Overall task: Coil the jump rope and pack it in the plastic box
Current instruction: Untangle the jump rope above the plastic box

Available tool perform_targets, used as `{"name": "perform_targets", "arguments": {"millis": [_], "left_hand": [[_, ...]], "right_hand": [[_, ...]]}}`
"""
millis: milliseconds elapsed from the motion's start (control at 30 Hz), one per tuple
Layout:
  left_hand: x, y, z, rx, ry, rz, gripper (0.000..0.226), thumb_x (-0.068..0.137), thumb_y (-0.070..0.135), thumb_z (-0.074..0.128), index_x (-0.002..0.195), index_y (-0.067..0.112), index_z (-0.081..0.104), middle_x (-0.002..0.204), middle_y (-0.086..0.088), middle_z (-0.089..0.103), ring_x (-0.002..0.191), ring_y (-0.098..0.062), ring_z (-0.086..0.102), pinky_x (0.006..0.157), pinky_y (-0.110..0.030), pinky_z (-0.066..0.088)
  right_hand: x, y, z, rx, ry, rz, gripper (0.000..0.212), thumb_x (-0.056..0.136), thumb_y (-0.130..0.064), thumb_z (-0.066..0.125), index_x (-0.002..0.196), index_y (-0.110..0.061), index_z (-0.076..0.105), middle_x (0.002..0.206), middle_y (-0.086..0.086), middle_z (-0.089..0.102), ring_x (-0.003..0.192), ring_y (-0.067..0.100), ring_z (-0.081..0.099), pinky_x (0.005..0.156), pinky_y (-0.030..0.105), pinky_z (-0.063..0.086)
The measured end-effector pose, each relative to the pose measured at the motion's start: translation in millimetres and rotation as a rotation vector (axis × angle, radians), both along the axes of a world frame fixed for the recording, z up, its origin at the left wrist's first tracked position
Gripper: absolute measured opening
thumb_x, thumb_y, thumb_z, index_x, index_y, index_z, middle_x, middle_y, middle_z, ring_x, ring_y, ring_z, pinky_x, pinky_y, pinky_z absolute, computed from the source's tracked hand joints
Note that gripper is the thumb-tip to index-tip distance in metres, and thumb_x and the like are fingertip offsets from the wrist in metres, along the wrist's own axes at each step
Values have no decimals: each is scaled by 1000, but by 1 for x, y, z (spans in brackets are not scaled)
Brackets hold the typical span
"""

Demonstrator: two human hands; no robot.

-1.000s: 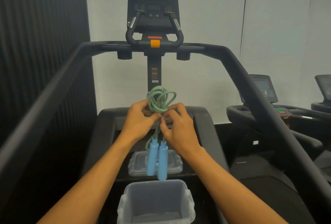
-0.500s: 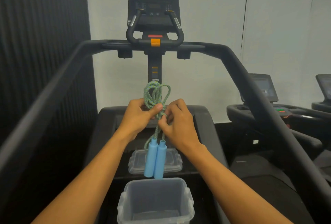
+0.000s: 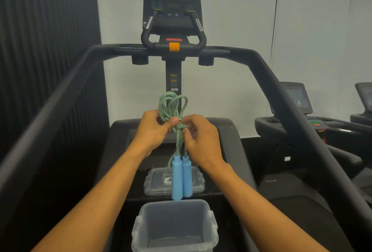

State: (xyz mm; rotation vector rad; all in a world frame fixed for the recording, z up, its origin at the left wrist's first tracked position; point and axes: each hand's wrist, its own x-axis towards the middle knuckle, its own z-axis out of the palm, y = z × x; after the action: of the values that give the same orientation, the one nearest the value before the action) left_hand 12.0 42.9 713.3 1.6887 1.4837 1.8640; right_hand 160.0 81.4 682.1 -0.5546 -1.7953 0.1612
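The jump rope [image 3: 172, 108] stands with its long axis vertical, its loops rising above the left hand [image 3: 155, 131], whose grip curls round them, while the right hand [image 3: 201, 143] pinches the wrap just beside and the blue handles [image 3: 181, 179] hang straight below, above the plastic box [image 3: 141, 229].

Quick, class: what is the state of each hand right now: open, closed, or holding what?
Left hand: closed, gripping the coiled loops of the jump rope.
Right hand: closed, pinching the jump rope at its wrap below the loops.
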Motion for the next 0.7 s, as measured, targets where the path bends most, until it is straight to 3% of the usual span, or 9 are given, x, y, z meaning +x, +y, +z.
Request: {"name": "perform_targets", "arguments": {"millis": [200, 300, 400, 433, 533, 633, 700], "left_hand": [[4, -2, 7, 5, 4, 5, 7, 90, 13, 73, 90, 20, 72, 92, -11, 77, 83, -21, 71, 82, -42, 57], [3, -2, 8, 1, -2, 1, 5, 90, 14, 73, 93, 19, 73, 95, -12, 78, 93, -30, 73, 86, -47, 58], [3, -3, 8, 7, 15, 27, 3, 90, 16, 74, 92, 19, 73, 94, -12, 78, 93, -33, 72, 86, -50, 58], [4, -3, 8, 10, 15, 27, 3, 90, 16, 74, 92, 19, 73, 94, -12, 77, 91, -32, 72, 86, -50, 58], [6, -4, 7, 18, 7, -2, 10, 90, 14, 74, 92, 24, 72, 93, -7, 78, 88, -22, 72, 86, -46, 58], [3, -4, 6, 11, 17, -2, 12, 89, 15, 74, 90, 27, 72, 91, -4, 78, 85, -19, 71, 84, -42, 58], [1, -5, 6, 9, 25, 6, 11, 89, 15, 74, 88, 26, 72, 89, -4, 78, 78, -13, 69, 79, -37, 57]], "right_hand": [[-4, 2, 6, -379, 268, 196, 25, 91, 4, 60, 88, -21, 61, 87, -1, 69, 78, 7, 63, 67, 18, 50], [-5, 5, 5, -565, 371, 367, 27, 93, 7, 53, 89, -19, 57, 84, 7, 70, 77, 17, 67, 73, 40, 57], [-4, -1, 8, -720, 454, 536, 22, 97, 9, 47, 94, -13, 50, 88, 15, 73, 78, 27, 72, 75, 45, 58], [-4, -4, 8, -670, 427, 511, 21, 96, 7, 49, 96, -14, 50, 89, 14, 73, 78, 22, 72, 73, 41, 59], [-2, -8, 5, -253, 224, 237, 17, 93, -3, 64, 99, -18, 60, 94, -1, 67, 81, -1, 63, 72, 13, 48], [-2, -5, 4, 8, 143, 79, 12, 89, -3, 69, 94, -14, 68, 90, 0, 60, 80, 4, 57, 67, 9, 42], [-2, -2, 2, -46, 204, 68, 14, 87, -1, 68, 88, -15, 68, 85, 2, 64, 77, 9, 59, 67, 11, 44]]}}
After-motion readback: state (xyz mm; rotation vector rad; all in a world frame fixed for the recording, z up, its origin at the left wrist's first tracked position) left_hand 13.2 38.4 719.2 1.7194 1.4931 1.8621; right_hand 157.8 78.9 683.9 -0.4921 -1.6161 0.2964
